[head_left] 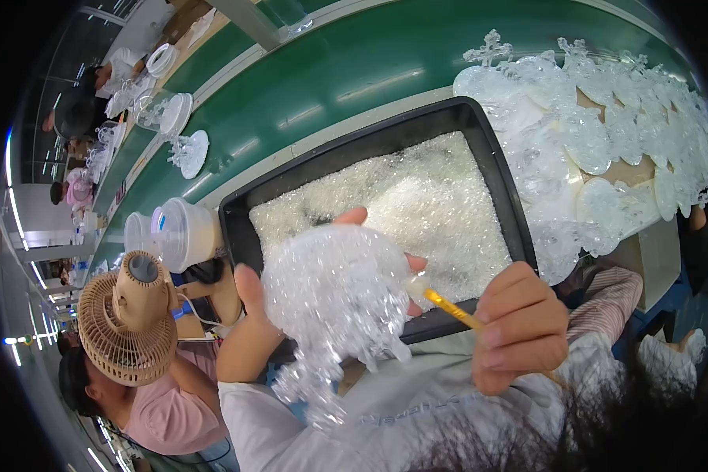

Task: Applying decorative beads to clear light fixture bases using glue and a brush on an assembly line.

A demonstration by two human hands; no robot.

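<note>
My left hand (253, 326) holds a clear plastic ornament (334, 271) from beneath, its fingertips showing past the far and right edges. The ornament has a rounded, glittery white part, and clear shaped pieces hang off its near side. Pinched in my right hand (521, 326) is a paintbrush (452, 308) with a yellow metal collar. The pale bristle end is at the ornament's right edge; whether it touches, I cannot tell. Below both hands lies a black tray (346, 144) of white glitter flakes (425, 197), heaped near its middle.
Many similar clear ornaments (606, 149) are piled at the right. Clear plastic tubs (185, 232) and a beige fan (126, 318) stand left of the tray. Beyond it runs a green work surface (354, 79) with one ornament (189, 153). A co-worker in pink (173, 401) sits at the left.
</note>
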